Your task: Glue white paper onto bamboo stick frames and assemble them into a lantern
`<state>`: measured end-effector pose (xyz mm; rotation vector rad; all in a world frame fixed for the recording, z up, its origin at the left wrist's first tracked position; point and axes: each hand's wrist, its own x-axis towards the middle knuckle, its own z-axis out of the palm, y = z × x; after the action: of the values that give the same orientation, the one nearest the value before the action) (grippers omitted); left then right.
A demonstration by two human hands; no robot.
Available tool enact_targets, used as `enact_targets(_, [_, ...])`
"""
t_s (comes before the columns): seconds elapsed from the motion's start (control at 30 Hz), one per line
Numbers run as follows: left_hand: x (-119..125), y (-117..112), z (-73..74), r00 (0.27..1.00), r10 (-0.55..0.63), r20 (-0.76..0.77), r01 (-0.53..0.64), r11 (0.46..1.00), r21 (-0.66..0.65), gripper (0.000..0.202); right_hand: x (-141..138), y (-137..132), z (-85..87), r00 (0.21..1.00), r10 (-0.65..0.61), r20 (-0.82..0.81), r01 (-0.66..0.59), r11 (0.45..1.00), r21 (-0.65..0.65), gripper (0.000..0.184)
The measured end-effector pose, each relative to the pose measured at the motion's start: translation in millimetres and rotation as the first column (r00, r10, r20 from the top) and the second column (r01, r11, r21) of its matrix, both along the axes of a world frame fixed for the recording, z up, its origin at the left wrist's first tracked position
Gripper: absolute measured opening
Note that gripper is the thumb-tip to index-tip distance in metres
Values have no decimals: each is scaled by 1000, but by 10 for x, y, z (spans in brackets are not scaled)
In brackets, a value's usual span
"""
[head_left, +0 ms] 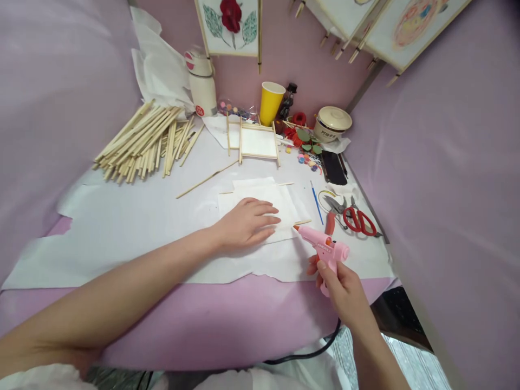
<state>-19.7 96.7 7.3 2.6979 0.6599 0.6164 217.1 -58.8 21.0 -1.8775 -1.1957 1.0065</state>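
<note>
My left hand (249, 223) lies flat with its fingers stretched out on a white sheet (266, 190) in the middle of the table. Thin wooden sticks poke out past the sheet's edges, one stick (303, 222) at the right. In my right hand (339, 284) is a pink hot glue gun (325, 246), my fingers wrapped round its handle. Its orange nozzle points left, close to the sheet's right edge; whether it touches cannot be told. A black cord runs down below the table edge.
A pile of wooden sticks (142, 143) lies at the left. Behind stand a small stick frame (259, 142), a bottle (202, 86), a yellow cup (271, 103) and a lidded bowl (332, 123). At right lie a phone (333, 168), red-handled scissors (361, 221) and a blue brush (317, 203).
</note>
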Motion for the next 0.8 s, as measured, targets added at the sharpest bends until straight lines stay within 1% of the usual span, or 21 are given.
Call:
enact_targets(0.07, [-31, 38, 1, 996, 63, 58, -61, 998, -34, 30, -2, 9, 6, 1000, -10, 3, 10, 1000, -1, 55])
enact_targets(0.13, [-54, 67, -12, 990, 119, 79, -115, 992, -45, 28, -9, 16, 11, 1000, -18, -1, 18, 1000, 7, 56])
enact_targets(0.3, [-68, 99, -62, 963, 256, 80, -254, 967, -32, 26, -26, 29, 5, 1000, -14, 1, 14, 1000, 18, 56])
enact_targets(0.47, [-60, 109, -80, 922, 381, 64, -380, 925, -21, 27, -31, 24, -12, 999, -26, 34, 25, 1000, 19, 54])
enact_targets(0.6, [-58, 111, -84, 904, 427, 36, -426, 904, -20, 28, -36, 23, -22, 998, -24, 59, 23, 1000, 17, 52])
enact_targets(0.8, [-60, 119, -116, 888, 459, 14, -459, 888, 13, 27, -32, 21, -18, 996, -15, 93, 14, 1000, 9, 54])
